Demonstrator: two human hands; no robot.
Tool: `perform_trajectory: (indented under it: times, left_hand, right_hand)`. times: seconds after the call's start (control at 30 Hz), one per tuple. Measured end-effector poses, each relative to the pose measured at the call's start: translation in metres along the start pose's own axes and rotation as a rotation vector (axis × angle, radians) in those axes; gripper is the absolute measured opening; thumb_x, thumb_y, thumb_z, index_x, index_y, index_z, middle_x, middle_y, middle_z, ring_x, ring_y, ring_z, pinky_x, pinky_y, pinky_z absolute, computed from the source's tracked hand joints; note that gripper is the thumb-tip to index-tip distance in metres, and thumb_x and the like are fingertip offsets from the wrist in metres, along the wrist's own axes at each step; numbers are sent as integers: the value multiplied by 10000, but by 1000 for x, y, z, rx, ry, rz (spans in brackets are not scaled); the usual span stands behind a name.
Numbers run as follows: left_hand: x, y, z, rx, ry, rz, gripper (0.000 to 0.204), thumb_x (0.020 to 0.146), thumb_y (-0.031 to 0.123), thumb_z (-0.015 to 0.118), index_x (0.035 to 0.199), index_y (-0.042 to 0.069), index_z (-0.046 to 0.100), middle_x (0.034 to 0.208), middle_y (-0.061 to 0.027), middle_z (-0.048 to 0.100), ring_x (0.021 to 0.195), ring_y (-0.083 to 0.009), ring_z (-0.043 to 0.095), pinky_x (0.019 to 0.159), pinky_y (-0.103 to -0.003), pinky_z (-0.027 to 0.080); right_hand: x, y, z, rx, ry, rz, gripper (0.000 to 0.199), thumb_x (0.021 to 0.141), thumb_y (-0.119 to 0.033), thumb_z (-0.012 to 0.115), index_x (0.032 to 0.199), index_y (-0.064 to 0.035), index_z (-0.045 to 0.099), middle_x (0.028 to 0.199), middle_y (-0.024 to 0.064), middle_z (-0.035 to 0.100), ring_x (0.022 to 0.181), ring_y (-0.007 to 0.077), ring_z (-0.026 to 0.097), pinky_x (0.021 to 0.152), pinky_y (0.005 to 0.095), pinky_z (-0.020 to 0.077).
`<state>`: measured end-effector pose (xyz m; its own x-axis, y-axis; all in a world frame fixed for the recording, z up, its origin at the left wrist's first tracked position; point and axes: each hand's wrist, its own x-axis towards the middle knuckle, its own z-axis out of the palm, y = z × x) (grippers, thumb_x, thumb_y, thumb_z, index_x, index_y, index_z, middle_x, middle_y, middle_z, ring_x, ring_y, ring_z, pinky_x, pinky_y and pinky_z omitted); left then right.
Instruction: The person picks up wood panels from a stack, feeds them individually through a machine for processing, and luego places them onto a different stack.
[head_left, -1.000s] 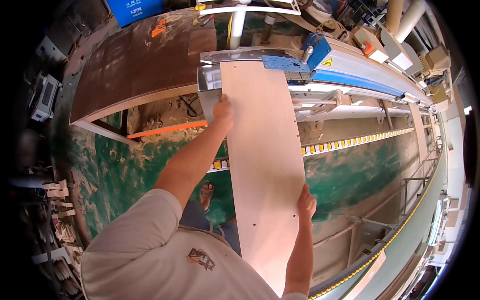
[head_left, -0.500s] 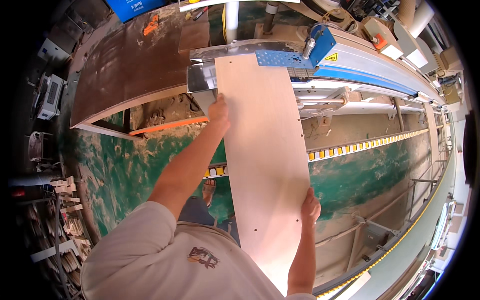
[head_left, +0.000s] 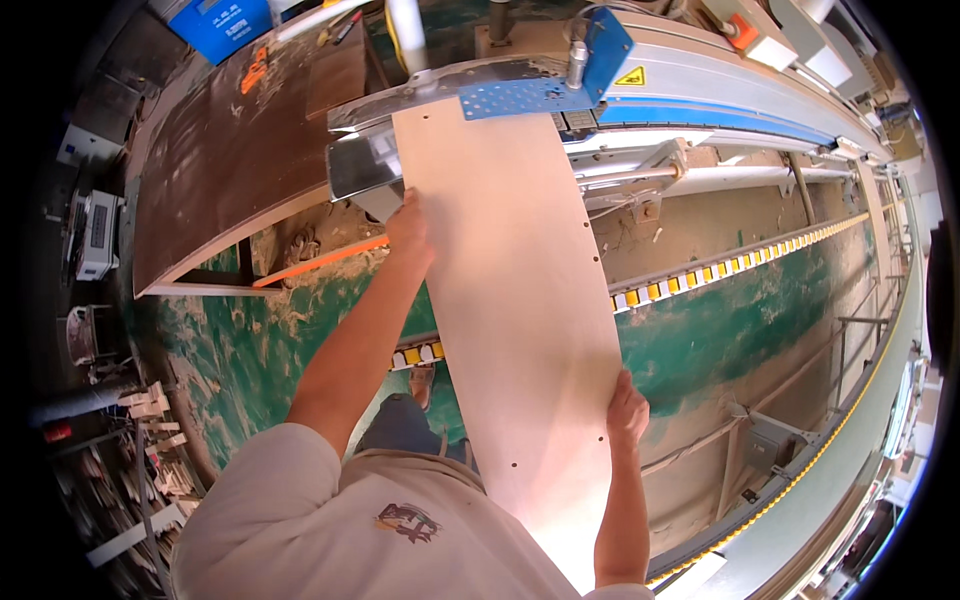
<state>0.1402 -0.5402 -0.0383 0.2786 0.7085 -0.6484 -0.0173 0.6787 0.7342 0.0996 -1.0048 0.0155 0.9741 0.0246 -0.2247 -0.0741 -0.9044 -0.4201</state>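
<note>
A long pale wooden panel [head_left: 515, 280], with small dark holes along its edges, stretches from near my body to the machine. My left hand [head_left: 411, 232] grips its left edge close to the far end, thumb side up. On the right edge, nearer to me, my right hand [head_left: 627, 408] is closed around the panel. The fingers under the panel are hidden. The far end lies on the machine's metal edge, partly beneath a blue perforated plate [head_left: 525, 97]. Beside that end, left of the panel, is a shiny metal piece [head_left: 362, 165].
A brown table [head_left: 225, 160] with an orange tool [head_left: 255, 70] on it stands at the left. A yellow-and-white roller rail [head_left: 700, 280] crosses beneath the panel. The machine's blue-and-silver beam [head_left: 720, 125] runs off right. Wood offcuts [head_left: 110, 500] are stacked lower left.
The view has shifted and tilted slightly, so the machine and table appear farther left. Both hands keep their hold on the panel, whose far end remains at the blue plate.
</note>
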Motion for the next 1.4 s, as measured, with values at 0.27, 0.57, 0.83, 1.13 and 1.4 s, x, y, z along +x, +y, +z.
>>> perform_trajectory:
  times: [0.27,0.57,0.83,1.13,1.4]
  left_hand:
    - [-25,-15,48,-49,-68,-7,387,1040,349,556,1138,-21,617,1026,-75,675,867,-193,670,747,-351,568]
    - [-46,-49,116,-13,-147,-14,424,1047,355,533,1225,-25,587,1114,-107,668,936,-233,684,798,-390,578]
    - [-63,-76,195,192,20,-9,546,1009,439,563,1271,-40,578,1214,-114,652,1022,-232,648,848,-385,536]
    - [-80,-121,281,206,81,8,454,1013,405,529,1189,4,652,1114,-118,690,873,-254,643,711,-407,511]
    - [-49,-164,350,-200,-369,-207,481,1076,407,335,1339,129,627,1471,-11,539,1385,-226,444,1141,-393,345]
  right_hand:
    - [42,38,-19,-88,-24,26,689,1038,-552,342,850,-27,746,792,268,664,783,492,647,692,550,510]
    - [108,94,-47,-85,27,-65,669,1040,-541,350,840,-35,740,797,263,669,778,495,646,683,548,513]
    - [174,123,-85,-70,-59,56,727,1028,-597,324,880,-24,745,871,264,683,868,491,646,752,537,511]
    - [179,166,-144,-21,499,-153,290,992,-310,590,1087,-52,685,965,152,704,921,377,635,823,480,489]
    - [-117,247,-156,-11,739,563,318,997,-229,605,1179,30,645,1107,198,681,1074,357,625,947,464,480]
